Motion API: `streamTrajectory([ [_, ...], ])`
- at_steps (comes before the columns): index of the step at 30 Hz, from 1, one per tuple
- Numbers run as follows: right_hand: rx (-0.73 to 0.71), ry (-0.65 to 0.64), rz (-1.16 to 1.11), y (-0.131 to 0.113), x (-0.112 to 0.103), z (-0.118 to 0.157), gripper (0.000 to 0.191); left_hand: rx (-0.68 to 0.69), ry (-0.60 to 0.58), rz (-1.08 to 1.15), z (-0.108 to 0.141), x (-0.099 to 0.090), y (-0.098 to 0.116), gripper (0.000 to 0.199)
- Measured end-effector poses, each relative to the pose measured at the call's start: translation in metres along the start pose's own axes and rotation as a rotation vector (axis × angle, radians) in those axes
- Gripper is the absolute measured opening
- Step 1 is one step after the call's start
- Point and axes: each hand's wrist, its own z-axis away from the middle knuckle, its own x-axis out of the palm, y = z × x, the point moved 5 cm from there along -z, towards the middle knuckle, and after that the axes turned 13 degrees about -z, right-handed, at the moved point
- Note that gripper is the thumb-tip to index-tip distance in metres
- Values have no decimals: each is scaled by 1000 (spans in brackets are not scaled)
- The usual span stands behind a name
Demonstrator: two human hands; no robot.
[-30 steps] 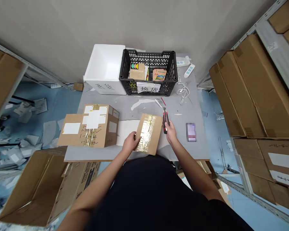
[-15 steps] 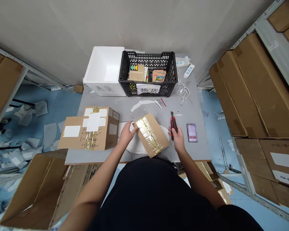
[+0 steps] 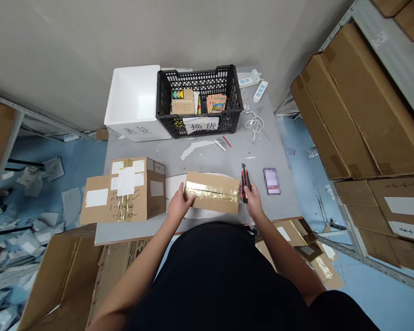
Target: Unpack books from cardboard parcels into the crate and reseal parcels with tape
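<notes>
My left hand grips the left end of a small cardboard box whose top is wrapped in shiny clear tape over gold. The box lies lengthwise across the table, on a white sheet. My right hand is shut around a red and black utility knife, its tip pointing up and away, right next to the box's right end. To the left stands a larger labelled cardboard box with handwritten check marks, close to my left hand.
A black plastic crate with printed cards and a white foam box stand at the table's back. A white cable, power strips and a blurred phone lie to the right. Shelved cartons flank the grey table.
The small box has turned from a slant to lying lengthwise across the table. The knife is still in my right hand, and the whole view has shifted slightly.
</notes>
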Motion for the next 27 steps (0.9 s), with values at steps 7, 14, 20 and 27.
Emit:
streamTrajectory([
  [7,115,-176,70,-16,20,-40,48,65,184,-108,33,5,2,88],
  [14,116,-126,227,-20,-36,-13,70,449,247,-215,14,9,57,67],
  [20,197,-162,281,-22,-65,16,77,509,231,-253,3,19,77,62],
  [27,192,-251,421,-31,-65,20,61,517,221,-259,4,22,77,62],
])
